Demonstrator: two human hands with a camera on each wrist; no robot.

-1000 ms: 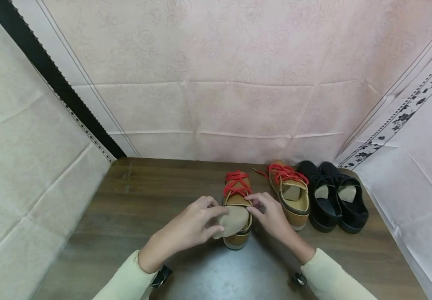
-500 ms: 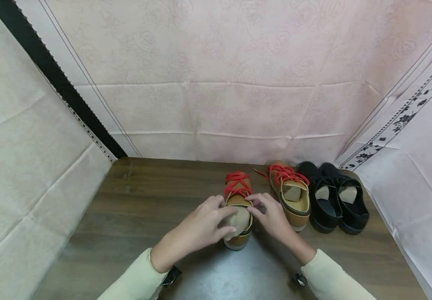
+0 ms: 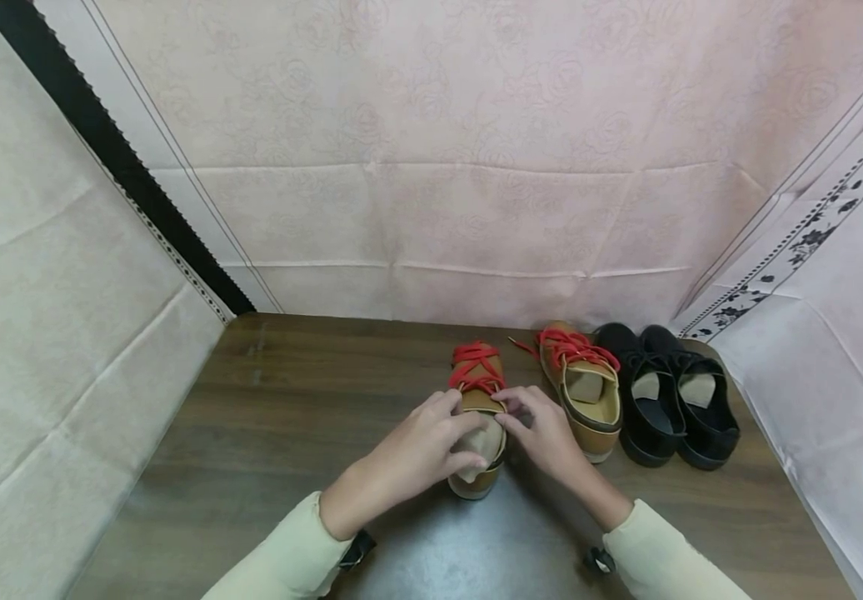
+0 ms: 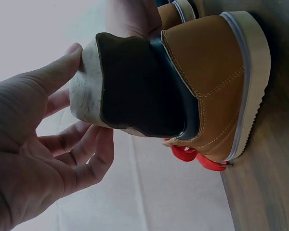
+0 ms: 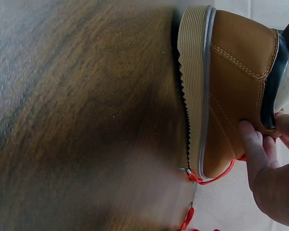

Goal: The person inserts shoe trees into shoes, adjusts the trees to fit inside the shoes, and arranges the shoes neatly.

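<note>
A tan lace-up shoe [image 3: 474, 487] with red laces stands on the wooden table, toe away from me. My left hand [image 3: 416, 454] pinches a beige shoe insert [image 3: 486, 440] over the shoe's opening. In the left wrist view the insert [image 4: 86, 91] shows a whitish edge between thumb and fingers, with a dark face running down into the shoe at the collar. My right hand [image 3: 540, 423] grips the collar on the shoe's right side; in the right wrist view a fingertip presses the tan upper [image 5: 236, 96]. The insert's lower end is hidden inside.
Just right of my right hand stands a matching tan shoe [image 3: 581, 383] with a beige insert inside. Beside it are two black shoes [image 3: 649, 417] [image 3: 707, 421], also with pale inserts. A pale cloth backdrop [image 3: 431, 217] rises behind the wooden table [image 3: 289, 433].
My left hand has moved right, bringing the insert from beside the shoe to over its opening and partly down into it. My right hand stays at the collar.
</note>
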